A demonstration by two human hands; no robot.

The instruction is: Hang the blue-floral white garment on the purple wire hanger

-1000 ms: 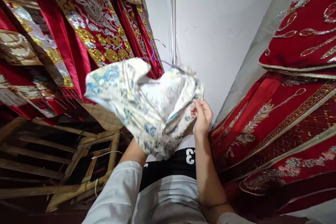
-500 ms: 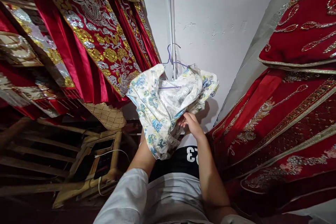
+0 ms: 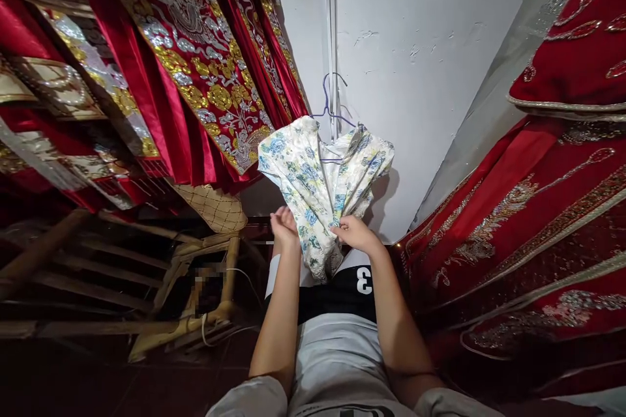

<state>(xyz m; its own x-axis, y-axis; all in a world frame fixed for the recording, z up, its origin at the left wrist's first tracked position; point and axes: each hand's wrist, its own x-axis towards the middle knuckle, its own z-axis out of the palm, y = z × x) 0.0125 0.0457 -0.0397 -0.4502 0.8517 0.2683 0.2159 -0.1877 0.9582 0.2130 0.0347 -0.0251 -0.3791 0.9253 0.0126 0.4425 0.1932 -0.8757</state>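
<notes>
A white floral blouse (image 3: 306,189) with blue and yellow flowers hangs in front of me on a thin purple hanger (image 3: 327,101). Its V-shaped front opening faces me, and the hem bunches low near my shorts. My right hand (image 3: 356,233) pinches the front edge of the blouse near the bottom of the opening. Just beside the blouse's left side is my left hand (image 3: 284,227), its fingers loosely curled and apart, holding nothing that I can see.
Red garments with gold and silver embroidery (image 3: 215,78) hang at the left. More beaded red garments (image 3: 489,221) fill the right side. A wooden chair (image 3: 229,280) with a white cable stands at lower left. Behind the blouse is a white wall (image 3: 405,91) with a metal strip (image 3: 332,32).
My left hand has come out from behind the blouse to its left side. The blouse now hangs flatter, its front drawn together, while my right hand stays on the front edge.
</notes>
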